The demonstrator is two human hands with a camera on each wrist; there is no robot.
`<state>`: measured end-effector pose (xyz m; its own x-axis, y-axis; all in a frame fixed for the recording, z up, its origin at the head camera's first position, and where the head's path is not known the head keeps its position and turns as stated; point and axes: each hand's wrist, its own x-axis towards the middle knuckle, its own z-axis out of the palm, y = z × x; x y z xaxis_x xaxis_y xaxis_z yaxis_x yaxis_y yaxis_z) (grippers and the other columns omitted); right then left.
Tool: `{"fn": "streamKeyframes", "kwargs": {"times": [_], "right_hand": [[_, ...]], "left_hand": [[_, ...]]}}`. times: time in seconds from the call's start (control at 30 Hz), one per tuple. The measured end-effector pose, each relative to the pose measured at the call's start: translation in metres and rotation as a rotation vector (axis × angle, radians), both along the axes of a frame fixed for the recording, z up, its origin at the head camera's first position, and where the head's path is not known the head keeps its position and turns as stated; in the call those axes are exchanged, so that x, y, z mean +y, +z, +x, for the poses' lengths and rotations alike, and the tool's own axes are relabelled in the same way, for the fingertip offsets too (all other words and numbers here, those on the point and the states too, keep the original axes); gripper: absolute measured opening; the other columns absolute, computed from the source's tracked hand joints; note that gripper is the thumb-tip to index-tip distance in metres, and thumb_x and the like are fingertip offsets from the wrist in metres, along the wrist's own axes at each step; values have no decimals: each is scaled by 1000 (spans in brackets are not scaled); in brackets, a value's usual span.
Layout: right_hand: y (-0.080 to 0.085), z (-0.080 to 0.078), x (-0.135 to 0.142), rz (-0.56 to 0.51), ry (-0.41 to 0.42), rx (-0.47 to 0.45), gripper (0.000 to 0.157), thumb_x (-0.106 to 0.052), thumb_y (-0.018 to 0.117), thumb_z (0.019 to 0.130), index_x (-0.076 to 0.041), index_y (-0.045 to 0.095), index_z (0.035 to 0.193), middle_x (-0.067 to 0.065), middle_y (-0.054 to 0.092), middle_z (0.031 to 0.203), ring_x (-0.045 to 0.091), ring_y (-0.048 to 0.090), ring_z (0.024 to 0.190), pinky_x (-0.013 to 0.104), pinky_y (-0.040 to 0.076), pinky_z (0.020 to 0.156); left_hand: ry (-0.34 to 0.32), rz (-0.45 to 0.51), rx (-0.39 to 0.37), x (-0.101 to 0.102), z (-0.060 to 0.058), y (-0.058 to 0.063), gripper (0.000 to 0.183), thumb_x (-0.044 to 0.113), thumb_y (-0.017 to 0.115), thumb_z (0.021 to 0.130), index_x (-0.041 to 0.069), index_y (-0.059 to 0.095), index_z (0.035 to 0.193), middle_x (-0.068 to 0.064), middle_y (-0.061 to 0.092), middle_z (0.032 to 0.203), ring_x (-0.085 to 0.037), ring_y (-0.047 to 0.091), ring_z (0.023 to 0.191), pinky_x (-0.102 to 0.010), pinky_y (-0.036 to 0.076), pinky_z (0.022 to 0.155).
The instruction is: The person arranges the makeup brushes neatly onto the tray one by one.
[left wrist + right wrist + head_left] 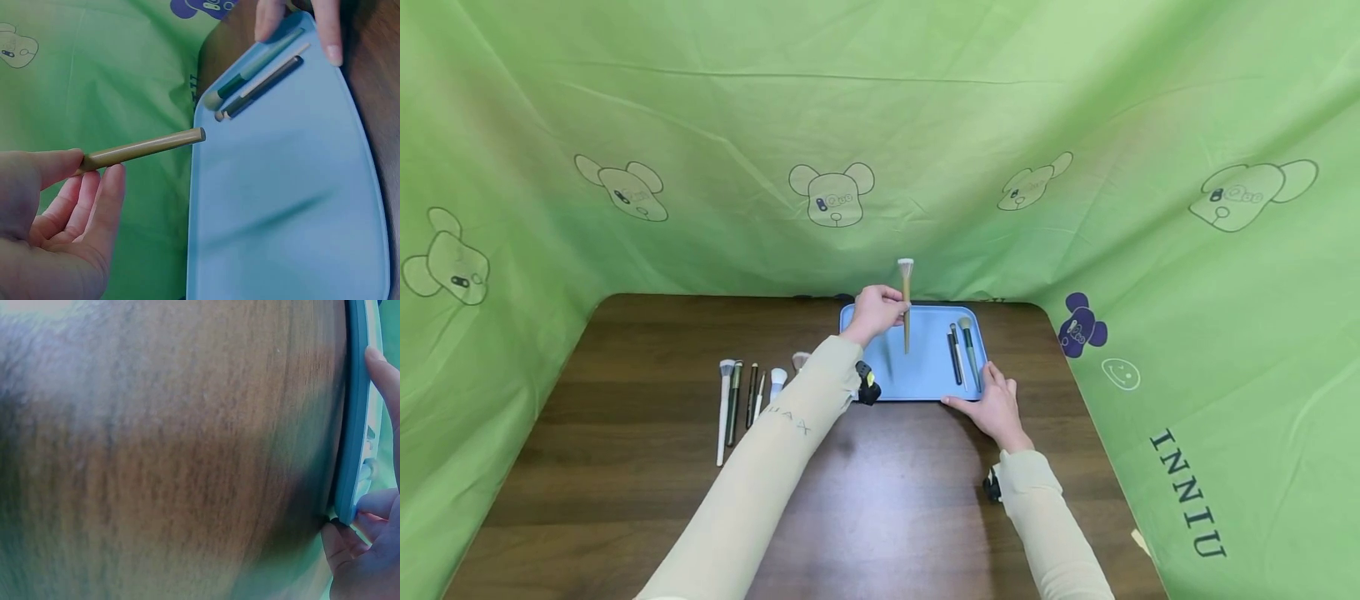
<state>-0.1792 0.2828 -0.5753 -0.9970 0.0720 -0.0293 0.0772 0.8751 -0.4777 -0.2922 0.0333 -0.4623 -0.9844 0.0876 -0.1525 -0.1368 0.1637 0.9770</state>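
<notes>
My left hand (pixel 878 315) pinches a makeup brush (pixel 906 289) with a tan handle between thumb and fingers. The brush stands upright over a light blue tray (pixel 925 375), pale bristles up. In the left wrist view its handle end (pixel 181 139) points toward the tray, and a shadow falls on the tray floor. At the tray's front right corner, my right hand (pixel 997 408) grips the rim, thumb on the front edge and fingers at the right side. Beside that hand a green-handled brush (pixel 972 354) and slimmer brushes (pixel 956 354) lie on the tray.
Left of the tray, several brushes lie in a row on the wooden table (pixel 625 467), among them a white-handled brush (pixel 724 412) and a dark green one (pixel 734 404). My left sleeve (pixel 775 450) partly covers this row. A green curtain (pixel 715 108) encloses the table's back and sides.
</notes>
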Motion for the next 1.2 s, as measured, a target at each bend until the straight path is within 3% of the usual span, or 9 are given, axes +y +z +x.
{"fn": "streamKeyframes", "kwargs": {"times": [0.3, 0.5, 0.73, 0.97, 1.2], "right_hand": [[-2, -1, 2, -17, -4, 8, 121, -61, 84, 75, 13, 29, 153, 30, 25, 160, 43, 33, 120, 53, 39, 100], [-4, -2, 3, -15, 2, 15, 119, -59, 85, 74, 12, 30, 153, 30, 26, 159, 43, 33, 121, 52, 39, 101], [-2, 0, 3, 0, -3, -4, 120, -60, 85, 74, 10, 30, 154, 29, 26, 160, 41, 34, 120, 49, 40, 98], [-4, 0, 3, 9, 5, 10, 119, -59, 85, 74, 11, 29, 154, 30, 27, 159, 41, 35, 118, 49, 41, 97], [-5, 0, 4, 8, -1, 26, 119, -58, 85, 74, 11, 30, 154, 29, 28, 159, 41, 35, 117, 48, 41, 96]], "left_hand": [[23, 47, -81, 21, -3, -3, 16, 2, 72, 94, -6, 70, 108, -19, 73, 101, -28, 74, 82, -27, 59, 69], [61, 103, -88, 34, 1, -19, 16, 0, 73, 93, -6, 70, 107, -18, 74, 100, -27, 73, 81, -28, 59, 70], [69, 124, -83, 49, 17, -44, 18, -1, 73, 92, -7, 71, 108, -17, 74, 95, -22, 72, 75, -29, 59, 71], [68, 21, -64, 56, 33, -61, 17, 2, 74, 91, -4, 72, 107, -14, 74, 89, -22, 72, 75, -27, 57, 66], [64, -62, -48, 61, 39, -71, 16, 6, 77, 90, 0, 73, 104, -9, 74, 87, -18, 70, 74, -27, 55, 65]]}}
